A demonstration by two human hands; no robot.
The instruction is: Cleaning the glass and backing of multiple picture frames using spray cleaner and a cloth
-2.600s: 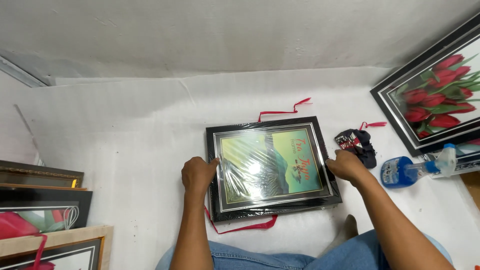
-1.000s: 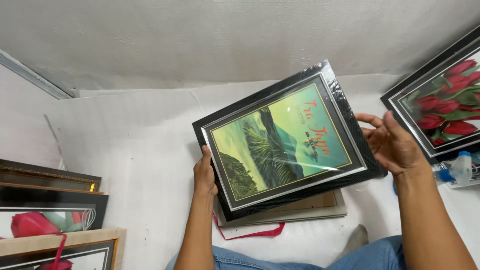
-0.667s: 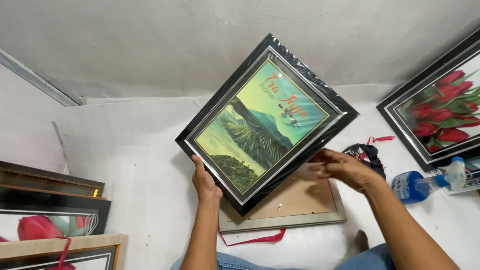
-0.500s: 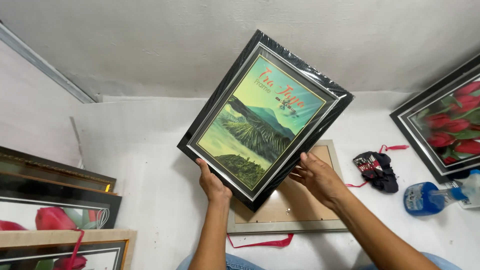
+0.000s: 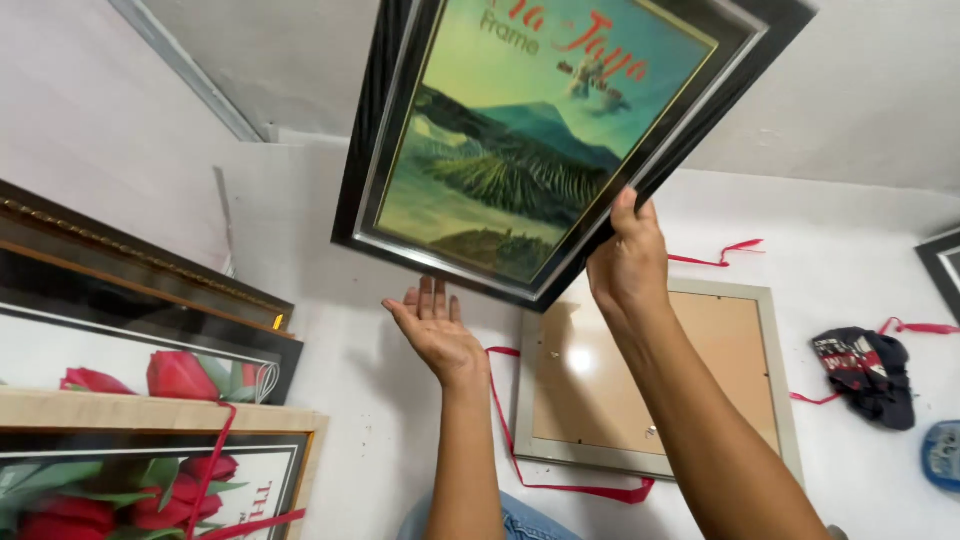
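Above white floor, right hand (image 5: 628, 268) grips landscape pic (image 5: 520, 140); left hand (image 5: 437, 325) open, empty.

The framed picture (image 5: 530, 140) I see has a black frame with silver inner trim; print: green-teal sky, dark green mountain, red lettering. Flat frame (image 5: 650, 385): pale grey border, tan backing. Ribbon (image 5: 560, 470): red. Cloth (image 5: 865, 375): dark navy, red marks. Stacked frames (image 5: 150, 420): red tulips.

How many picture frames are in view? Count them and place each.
6. One landscape frame held up by the right hand; one pale frame lying face-down; three stacked at left, gilt-edged, black and wooden; one corner at the right edge. Others may be hidden.
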